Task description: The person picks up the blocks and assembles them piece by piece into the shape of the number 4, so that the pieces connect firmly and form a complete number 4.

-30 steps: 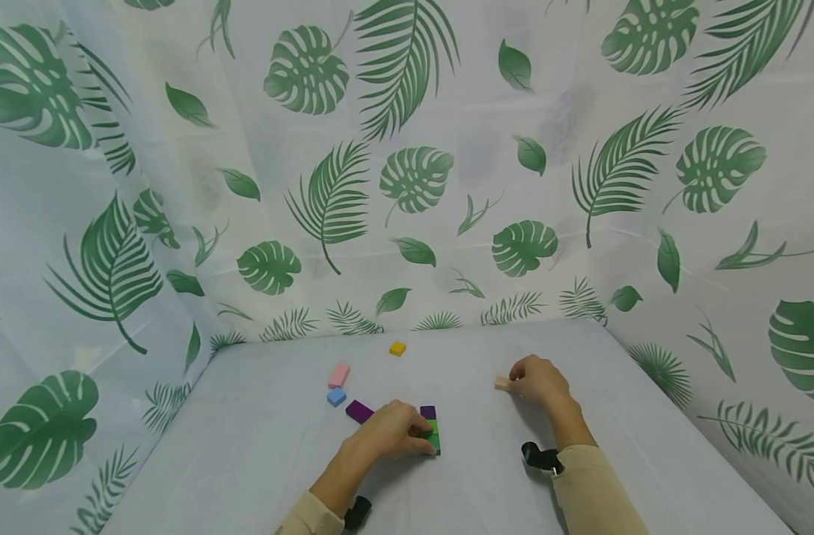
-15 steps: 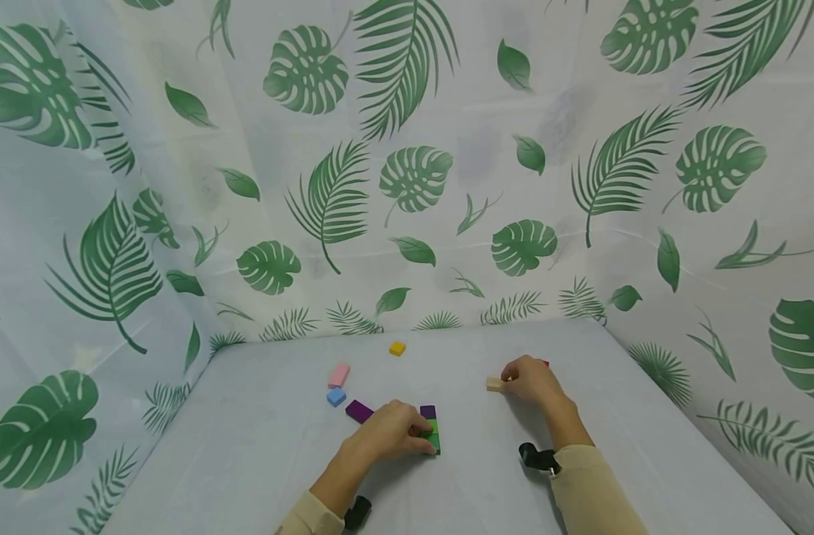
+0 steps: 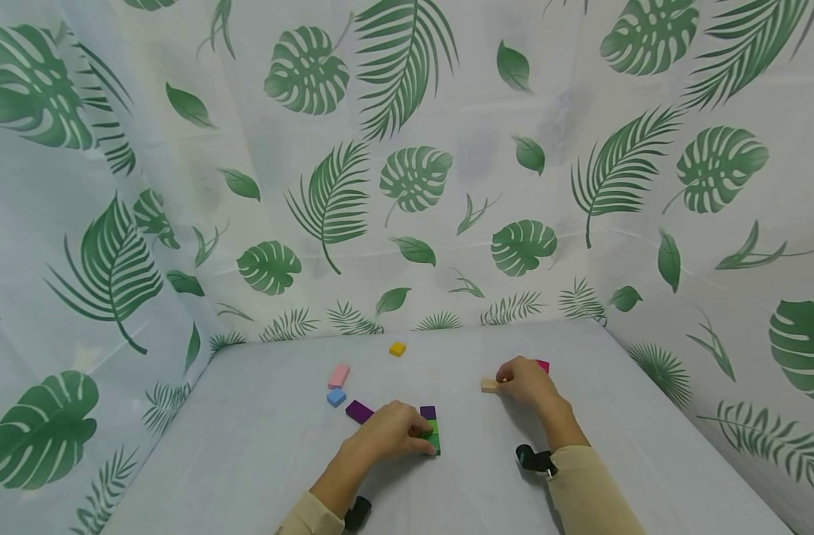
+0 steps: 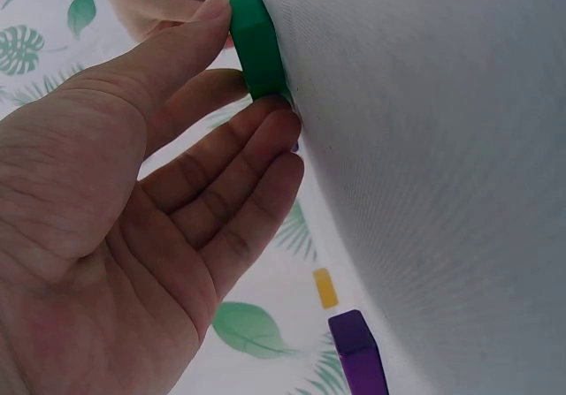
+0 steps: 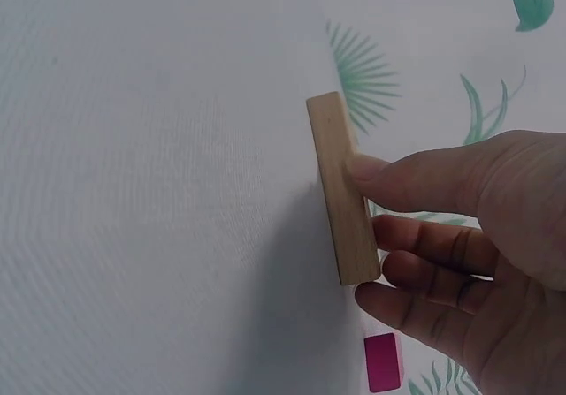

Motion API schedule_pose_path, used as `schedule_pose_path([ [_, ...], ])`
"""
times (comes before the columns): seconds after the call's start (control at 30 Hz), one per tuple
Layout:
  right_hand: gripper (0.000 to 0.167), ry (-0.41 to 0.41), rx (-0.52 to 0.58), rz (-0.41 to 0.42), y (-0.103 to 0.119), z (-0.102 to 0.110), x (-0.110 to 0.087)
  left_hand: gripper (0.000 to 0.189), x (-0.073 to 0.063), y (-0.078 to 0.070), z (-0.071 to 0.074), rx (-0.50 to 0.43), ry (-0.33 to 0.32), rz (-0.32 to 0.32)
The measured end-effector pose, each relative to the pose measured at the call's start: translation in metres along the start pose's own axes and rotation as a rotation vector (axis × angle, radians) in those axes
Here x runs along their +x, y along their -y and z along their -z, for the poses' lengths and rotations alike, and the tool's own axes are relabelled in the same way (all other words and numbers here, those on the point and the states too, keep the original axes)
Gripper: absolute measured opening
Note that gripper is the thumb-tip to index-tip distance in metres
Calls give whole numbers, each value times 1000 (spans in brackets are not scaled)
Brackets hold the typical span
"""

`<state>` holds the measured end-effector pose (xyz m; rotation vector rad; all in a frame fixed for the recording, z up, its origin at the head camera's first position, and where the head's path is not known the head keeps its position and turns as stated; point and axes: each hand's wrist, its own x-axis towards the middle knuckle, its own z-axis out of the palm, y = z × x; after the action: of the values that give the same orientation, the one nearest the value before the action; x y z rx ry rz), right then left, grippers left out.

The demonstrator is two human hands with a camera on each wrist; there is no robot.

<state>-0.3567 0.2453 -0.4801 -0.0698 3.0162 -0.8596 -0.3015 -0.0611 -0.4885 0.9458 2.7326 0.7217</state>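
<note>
In the head view my left hand [image 3: 392, 432] pinches a green block [image 3: 435, 444] between thumb and fingers at the table's middle. The left wrist view shows the thumb on the near end of this green block [image 4: 256, 46]. A small purple block [image 3: 428, 411] adjoins the green at its far end. Further right, my right hand [image 3: 527, 382] holds a plain wooden block [image 3: 490, 386]. In the right wrist view the thumb presses one side of that long wooden block [image 5: 343, 192], with fingers behind it. A magenta block [image 3: 543, 365] lies just beyond the right hand.
Left of the left hand lies a longer purple block [image 3: 360, 412]. A blue block [image 3: 336, 397] and a pink block [image 3: 339, 375] lie beyond it. One yellow block [image 3: 397, 348] is near the back of the table. Leaf-printed cloth [image 3: 473, 297] walls the back and sides.
My right hand has moved a little left with the wooden block, and the magenta block behind it has come into view. The left hand has stayed in place.
</note>
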Motion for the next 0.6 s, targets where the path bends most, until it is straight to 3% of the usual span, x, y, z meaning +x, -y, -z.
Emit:
schedule_pose_path([
  [0.6, 11, -3, -32, 72, 11, -17, 5, 32, 0, -2, 0, -6, -4, 8],
])
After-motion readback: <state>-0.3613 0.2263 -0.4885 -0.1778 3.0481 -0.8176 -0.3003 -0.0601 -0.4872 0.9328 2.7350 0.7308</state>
